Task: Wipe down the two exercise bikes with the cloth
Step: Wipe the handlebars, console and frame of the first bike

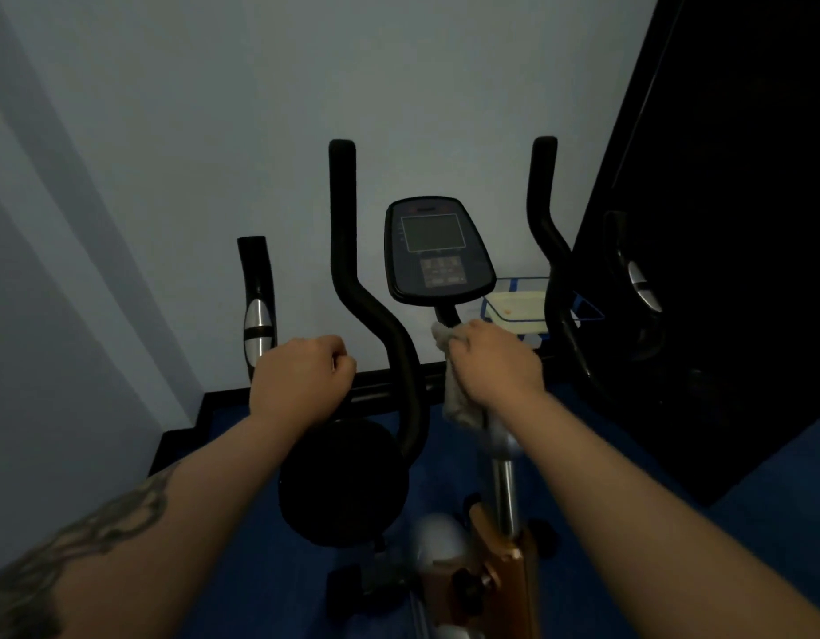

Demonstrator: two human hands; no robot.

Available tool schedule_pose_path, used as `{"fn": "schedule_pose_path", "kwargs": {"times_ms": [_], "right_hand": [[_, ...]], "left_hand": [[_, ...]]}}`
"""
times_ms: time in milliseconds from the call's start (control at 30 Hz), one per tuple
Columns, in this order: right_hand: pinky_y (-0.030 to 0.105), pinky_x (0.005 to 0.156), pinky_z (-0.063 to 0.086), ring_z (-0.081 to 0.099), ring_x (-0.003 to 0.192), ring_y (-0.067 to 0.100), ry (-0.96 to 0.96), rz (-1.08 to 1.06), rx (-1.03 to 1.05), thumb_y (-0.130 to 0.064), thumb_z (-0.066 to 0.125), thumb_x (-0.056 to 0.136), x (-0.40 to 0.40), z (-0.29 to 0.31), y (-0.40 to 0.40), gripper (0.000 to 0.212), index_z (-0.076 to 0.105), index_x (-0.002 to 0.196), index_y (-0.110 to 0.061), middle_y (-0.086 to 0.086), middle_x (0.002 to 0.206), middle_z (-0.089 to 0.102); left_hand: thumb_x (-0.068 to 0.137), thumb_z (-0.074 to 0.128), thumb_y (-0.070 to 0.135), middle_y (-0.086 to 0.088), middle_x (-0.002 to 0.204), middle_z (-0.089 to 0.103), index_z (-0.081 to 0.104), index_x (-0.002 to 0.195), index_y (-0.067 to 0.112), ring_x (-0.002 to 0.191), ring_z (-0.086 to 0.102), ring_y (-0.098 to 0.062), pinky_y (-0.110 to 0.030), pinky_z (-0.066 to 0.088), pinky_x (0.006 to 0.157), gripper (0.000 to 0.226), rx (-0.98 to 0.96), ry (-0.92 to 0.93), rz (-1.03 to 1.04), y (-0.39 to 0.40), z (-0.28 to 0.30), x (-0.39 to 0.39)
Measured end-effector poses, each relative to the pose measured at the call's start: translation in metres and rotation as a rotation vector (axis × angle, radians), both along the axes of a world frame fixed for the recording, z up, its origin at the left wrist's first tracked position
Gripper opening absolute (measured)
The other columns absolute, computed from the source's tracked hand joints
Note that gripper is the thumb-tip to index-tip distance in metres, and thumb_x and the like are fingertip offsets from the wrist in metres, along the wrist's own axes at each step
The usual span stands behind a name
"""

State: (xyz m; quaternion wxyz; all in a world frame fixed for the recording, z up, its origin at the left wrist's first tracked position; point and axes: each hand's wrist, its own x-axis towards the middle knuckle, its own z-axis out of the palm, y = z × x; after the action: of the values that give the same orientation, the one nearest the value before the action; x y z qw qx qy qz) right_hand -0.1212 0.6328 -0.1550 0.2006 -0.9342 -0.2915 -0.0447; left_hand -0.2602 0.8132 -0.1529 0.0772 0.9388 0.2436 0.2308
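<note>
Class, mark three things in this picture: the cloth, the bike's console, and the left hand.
cloth [459,401]: head view, on the hanging fold below the right hand.
console [433,232]: head view, on its grey screen.
left hand [302,378]: head view, on the back of the hand.

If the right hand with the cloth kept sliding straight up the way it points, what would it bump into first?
Probably the underside of the display console: the right hand holds the cloth on the stem just below it. Depth is hard to judge.
</note>
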Motion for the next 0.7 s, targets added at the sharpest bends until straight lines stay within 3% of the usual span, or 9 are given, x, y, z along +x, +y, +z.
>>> {"fn": "schedule_pose_path", "kwargs": {"times_ms": [33,100,233,300,367,433,500,567,700], "right_hand": [[0.027,0.074,0.033,0.051,0.109,0.018,-0.15,0.032,0.025,-0.029,0.033,0.098,-0.01,-0.011,-0.007,0.034,0.06,0.117,-0.019,-0.001,0.116,0.057],[0.029,0.078,0.039,0.05,0.109,0.017,-0.165,0.119,0.099,-0.03,0.038,0.097,-0.012,-0.015,-0.015,0.032,0.06,0.118,-0.022,-0.003,0.117,0.056],[0.033,0.081,0.043,0.055,0.1,0.02,0.446,0.071,0.105,-0.03,0.042,0.097,0.025,0.016,-0.004,0.026,0.063,0.112,-0.025,0.002,0.112,0.061],[0.03,0.07,0.041,0.055,0.092,0.021,0.367,0.005,0.129,-0.028,0.041,0.096,0.022,0.016,0.0,0.025,0.065,0.104,-0.023,0.003,0.106,0.064],[0.026,0.061,0.037,0.054,0.087,0.018,0.11,-0.066,0.185,-0.026,0.041,0.095,0.001,0.004,-0.006,0.025,0.065,0.103,-0.022,0.001,0.104,0.063],[0.026,0.082,0.044,0.054,0.112,0.019,-0.17,-0.023,0.26,-0.02,0.047,0.093,-0.03,-0.016,-0.019,0.028,0.063,0.116,-0.02,0.001,0.122,0.059],[0.035,0.105,0.036,0.042,0.133,0.022,-0.312,0.039,0.282,-0.014,0.056,0.09,-0.053,-0.032,-0.032,0.041,0.057,0.132,-0.016,0.006,0.143,0.048],[0.036,0.11,0.031,0.037,0.137,0.023,-0.297,0.119,0.23,-0.014,0.057,0.092,-0.051,-0.031,-0.043,0.045,0.053,0.137,-0.016,0.008,0.148,0.042],[0.028,0.104,0.029,0.044,0.118,0.011,0.028,0.249,0.241,-0.019,0.041,0.101,-0.013,0.002,-0.038,0.03,0.06,0.125,-0.017,0.002,0.13,0.056]], "left_hand": [[0.088,0.048,0.029,0.007,0.059,0.054,0.066,0.08,0.022,0.051,0.044,-0.01,-0.022,0.025,0.045,0.021,0.001,-0.011,-0.001,0.0,-0.001,0.0],[0.088,0.048,0.03,0.007,0.059,0.055,0.066,0.08,0.022,0.052,0.046,-0.012,-0.024,0.029,0.047,0.021,-0.005,-0.014,0.0,0.0,-0.001,0.001],[0.089,0.047,0.03,0.005,0.064,0.056,0.066,0.083,0.021,0.056,0.047,-0.015,-0.027,0.031,0.051,0.022,-0.013,0.013,0.0,-0.002,0.004,0.001],[0.089,0.048,0.03,0.004,0.064,0.059,0.067,0.084,0.021,0.056,0.049,-0.014,-0.026,0.031,0.05,0.021,-0.02,-0.001,-0.007,-0.002,0.004,-0.001],[0.089,0.049,0.032,0.003,0.063,0.061,0.067,0.082,0.021,0.056,0.052,-0.015,-0.025,0.035,0.05,0.022,-0.022,-0.008,-0.013,-0.002,0.003,-0.002],[0.088,0.051,0.034,0.003,0.06,0.061,0.067,0.075,0.02,0.055,0.053,-0.015,-0.025,0.038,0.05,0.025,-0.017,-0.007,-0.011,-0.003,0.004,-0.002],[0.087,0.05,0.034,0.003,0.057,0.059,0.064,0.069,0.019,0.053,0.052,-0.014,-0.025,0.042,0.051,0.027,-0.031,-0.004,-0.003,-0.003,0.004,-0.002],[0.087,0.049,0.033,0.003,0.056,0.057,0.061,0.064,0.018,0.052,0.052,-0.015,-0.028,0.045,0.051,0.03,-0.041,-0.001,-0.008,-0.005,0.004,-0.002],[0.088,0.048,0.033,0.002,0.057,0.057,0.06,0.063,0.018,0.053,0.051,-0.016,-0.026,0.037,0.049,0.031,-0.013,0.015,0.003,-0.006,0.003,-0.001]]}}
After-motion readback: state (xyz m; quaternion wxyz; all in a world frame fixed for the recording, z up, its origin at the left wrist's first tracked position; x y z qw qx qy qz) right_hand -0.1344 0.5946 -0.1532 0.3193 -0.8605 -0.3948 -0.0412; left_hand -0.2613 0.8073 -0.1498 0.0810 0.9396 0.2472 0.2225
